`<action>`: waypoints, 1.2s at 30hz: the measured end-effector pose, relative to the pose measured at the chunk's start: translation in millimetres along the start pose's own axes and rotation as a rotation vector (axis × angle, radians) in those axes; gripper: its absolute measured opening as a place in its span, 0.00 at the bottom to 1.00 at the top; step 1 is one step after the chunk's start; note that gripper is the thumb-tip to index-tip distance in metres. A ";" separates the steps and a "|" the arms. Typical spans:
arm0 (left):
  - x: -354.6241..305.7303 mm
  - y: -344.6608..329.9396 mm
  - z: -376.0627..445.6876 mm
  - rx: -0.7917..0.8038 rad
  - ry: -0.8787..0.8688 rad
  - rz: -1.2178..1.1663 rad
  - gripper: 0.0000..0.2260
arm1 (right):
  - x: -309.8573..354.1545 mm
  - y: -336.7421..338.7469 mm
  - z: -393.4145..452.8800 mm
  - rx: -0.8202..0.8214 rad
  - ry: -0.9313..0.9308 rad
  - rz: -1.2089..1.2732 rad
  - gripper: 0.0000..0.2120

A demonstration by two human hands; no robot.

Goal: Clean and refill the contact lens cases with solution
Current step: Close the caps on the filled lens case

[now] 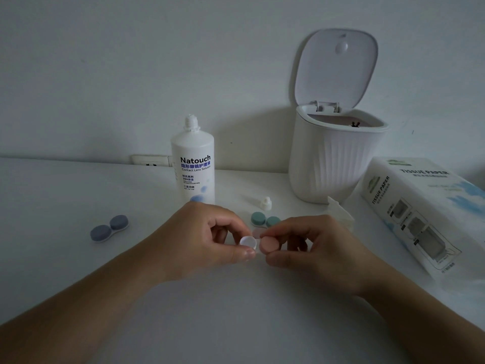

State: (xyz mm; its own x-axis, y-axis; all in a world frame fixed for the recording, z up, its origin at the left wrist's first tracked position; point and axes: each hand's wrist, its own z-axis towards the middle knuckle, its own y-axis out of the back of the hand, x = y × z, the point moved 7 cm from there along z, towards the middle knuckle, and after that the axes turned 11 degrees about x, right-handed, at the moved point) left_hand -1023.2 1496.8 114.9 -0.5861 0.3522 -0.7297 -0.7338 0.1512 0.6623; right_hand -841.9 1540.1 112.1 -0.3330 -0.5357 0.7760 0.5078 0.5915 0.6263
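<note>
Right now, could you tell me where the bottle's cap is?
The cap stands on the table, right of the solution bottle, just behind the green lens case.

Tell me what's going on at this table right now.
A person is working on a pink contact lens case above a white table. The left hand holds the end with an uncapped white well, while the right hand grips the pink cap on the other end. The solution bottle stands open behind, its cap lying nearby. A green case and a blue case sit closed on the table. The bin is open beside the tissue pack.
</note>
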 end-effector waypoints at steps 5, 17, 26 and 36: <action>-0.5 0.0 0.2 -0.002 -0.006 0.007 0.11 | 1.7 1.3 -0.3 -0.028 0.002 0.013 0.11; -4.4 2.2 0.5 -0.014 -0.040 0.065 0.10 | 4.1 1.7 -0.1 -0.023 0.007 -0.033 0.12; -1.4 32.5 -4.7 -0.153 -0.032 0.316 0.22 | -1.7 5.9 -2.0 -0.005 -0.029 0.012 0.14; 23.7 28.4 -4.0 -0.015 0.216 0.538 0.17 | -4.3 4.9 -1.0 -0.004 -0.036 0.020 0.14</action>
State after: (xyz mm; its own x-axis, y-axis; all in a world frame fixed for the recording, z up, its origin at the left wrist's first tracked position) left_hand -1059.3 1505.8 115.7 -0.9336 0.1792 -0.3102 -0.3172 -0.0111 0.9483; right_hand -837.2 1544.8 111.8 -0.3510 -0.5016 0.7907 0.5178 0.5996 0.6102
